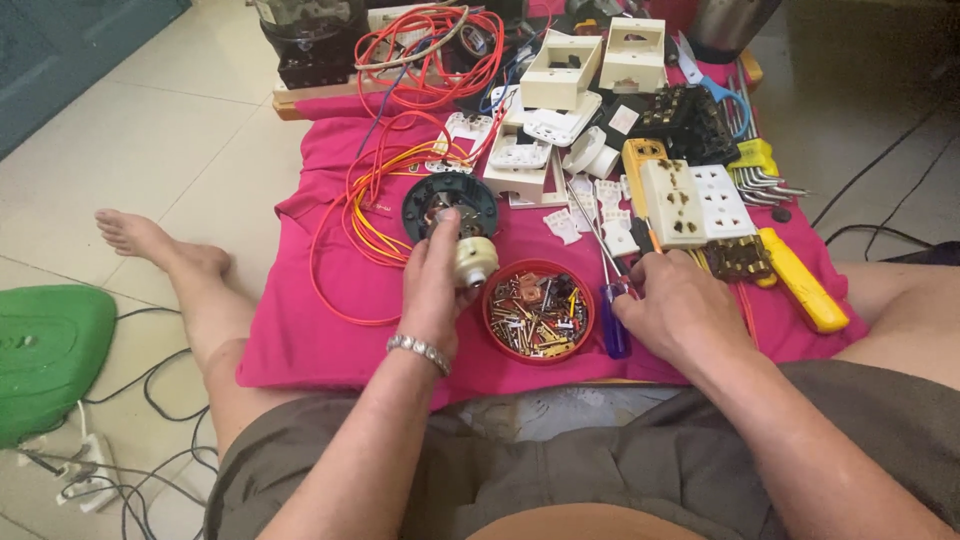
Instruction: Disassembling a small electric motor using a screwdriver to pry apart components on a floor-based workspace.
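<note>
seated person, legs spread on a tiled floor, viewed from the head camera. nearest, the right hand (682, 312) rests palm down on the pink cloth (300, 340), its fingers curled loosely over the purple-handled screwdriver (612, 318); whether they actually pinch it cannot be told. the screwdriver's long axis runs away from the person, handle near, shaft pointing up and slightly left. the left hand (432, 290), with a metal bracelet at the wrist, grips a cream round fitting (474, 260) between thumb and closed fingers, so the fitting sits just right of those fingertips and left of the screwdriver. between the hands lies a red dish of small metal parts (538, 312). beyond it, a dark round base (450, 200), orange wires (370, 215), white socket plates (695, 200) and a yellow tool (805, 285).
</note>
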